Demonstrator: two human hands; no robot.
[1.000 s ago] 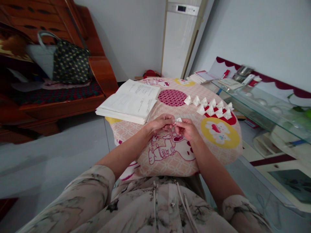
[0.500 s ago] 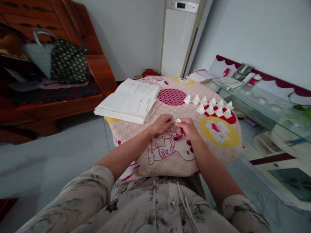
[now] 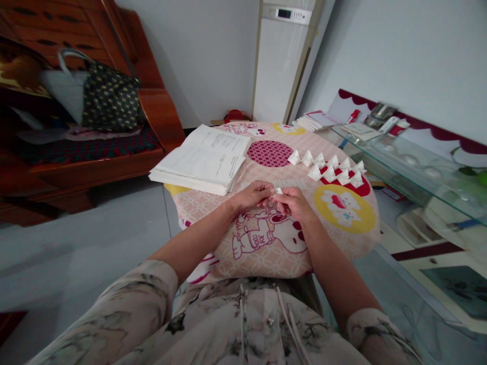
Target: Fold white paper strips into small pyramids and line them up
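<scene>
My left hand (image 3: 254,194) and my right hand (image 3: 292,202) meet over the middle of a pink cartoon-print cloth (image 3: 266,243). Both pinch one small folded white paper piece (image 3: 279,190) between their fingertips. Most of that piece is hidden by my fingers. Several finished white folded paper shapes (image 3: 330,168) stand in rows on the cloth, beyond my right hand. A stack of white printed sheets (image 3: 203,158) lies to the left of my hands.
A glass-topped cabinet (image 3: 418,177) runs along the right, with booklets (image 3: 317,119) and small items on it. A wooden bench (image 3: 87,147) with a dark patterned bag (image 3: 110,101) stands at the left. A tall white floor air conditioner (image 3: 281,61) is behind the table.
The hands have stayed together on the paper piece, with only slight finger shifts. The view has wobbled a little.
</scene>
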